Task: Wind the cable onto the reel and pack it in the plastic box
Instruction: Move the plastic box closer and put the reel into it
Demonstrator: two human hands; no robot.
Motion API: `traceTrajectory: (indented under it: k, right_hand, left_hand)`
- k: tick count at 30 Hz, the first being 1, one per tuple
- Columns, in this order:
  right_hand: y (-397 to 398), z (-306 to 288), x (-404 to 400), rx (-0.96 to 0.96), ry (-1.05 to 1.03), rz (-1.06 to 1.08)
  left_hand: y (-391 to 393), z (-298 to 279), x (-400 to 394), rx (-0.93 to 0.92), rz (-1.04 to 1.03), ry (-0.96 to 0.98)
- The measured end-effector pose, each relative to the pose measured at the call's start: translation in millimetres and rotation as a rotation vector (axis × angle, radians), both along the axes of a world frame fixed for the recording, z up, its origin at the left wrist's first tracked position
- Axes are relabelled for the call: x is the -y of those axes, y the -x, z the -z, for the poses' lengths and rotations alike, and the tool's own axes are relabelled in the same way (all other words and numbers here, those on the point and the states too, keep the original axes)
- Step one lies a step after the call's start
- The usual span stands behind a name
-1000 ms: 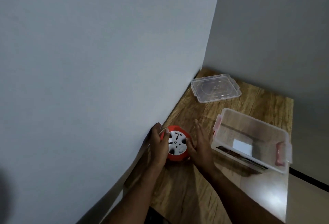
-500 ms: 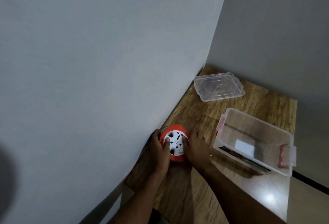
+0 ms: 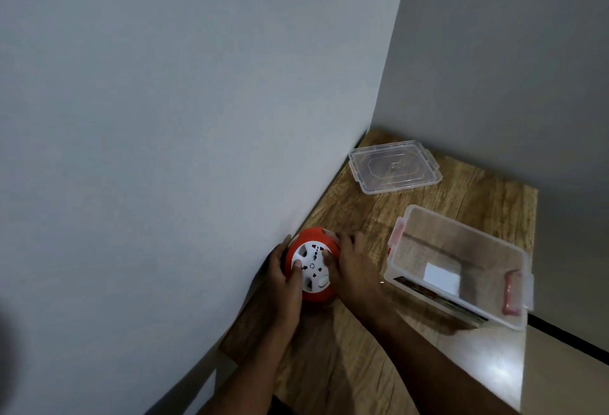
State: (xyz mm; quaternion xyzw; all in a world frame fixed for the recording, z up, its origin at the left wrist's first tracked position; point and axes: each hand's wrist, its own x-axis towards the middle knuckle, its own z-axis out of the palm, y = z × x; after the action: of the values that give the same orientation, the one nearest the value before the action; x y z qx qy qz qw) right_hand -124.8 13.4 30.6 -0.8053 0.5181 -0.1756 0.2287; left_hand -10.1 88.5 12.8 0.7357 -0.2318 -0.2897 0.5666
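reel (image 3: 311,266), orange with a white socket face, sits on the wooden worktop (image 3: 362,365) close against the wall, and we hold it from both sides. our left hand (image 3: 283,277) curls round its wall-side edge with the thumb on the face; our right hand (image 3: 354,271) grips the other edge, thumb also on the face. no loose cable shows, so we judge winding is finished or nearly so. next we need to lift the reel and carry it right into the open plastic box (image 3: 461,266), which stands near. its clear lid (image 3: 393,165) lies apart, farther back.
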Motion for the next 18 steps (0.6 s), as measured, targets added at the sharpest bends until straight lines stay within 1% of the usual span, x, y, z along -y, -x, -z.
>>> traceTrajectory:
  k: [5, 10, 15, 18]
  right_hand:
    - [6.8, -7.8, 2.0, 0.068, -0.01, 0.031]
    - [10.3, -27.2, 5.2, 0.118, 0.06, 0.017]
    - [15.3, -59.6, 18.4, 0.162, 0.175, 0.008]
    - [27.6, -80.6, 32.3, 0.201, 0.24, 0.007]
  left_hand:
    - [1.1, -5.5, 8.1, 0.019, 0.024, 0.003]
    - [2.3, -17.3, 16.4, 0.022, 0.01, 0.032]
    - [3.1, -47.7, 34.1, 0.017, 0.002, 0.104]
    - [8.0, -71.3, 48.6, 0.041, 0.05, 0.154]
